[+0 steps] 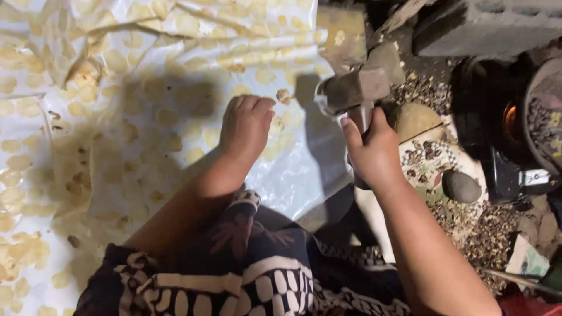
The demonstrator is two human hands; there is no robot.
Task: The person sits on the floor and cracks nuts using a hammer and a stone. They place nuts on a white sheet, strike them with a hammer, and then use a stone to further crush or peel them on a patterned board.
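Observation:
My right hand point(372, 153) grips the handle of a heavy hammer point(356, 89), whose blocky grey head is raised above a rounded tan stone point(413, 120). My left hand point(246, 126) rests palm down on a clear plastic sheet point(304, 175), fingers bent and close together. Whatever lies under its fingers is hidden. Several thin, pale yellow flattened discs point(155, 88) are spread over the sheet, and one small piece point(285, 95) lies just past my left fingertips. My lap is covered by a dark patterned cloth point(252, 263).
A small dark stone point(461, 186) sits on a patterned mat at the right. Husks and shell bits point(486, 234) litter the ground. A dark stove with a pan of dark seeds point(541, 117) glows at far right. A concrete block point(486, 26) lies at top right.

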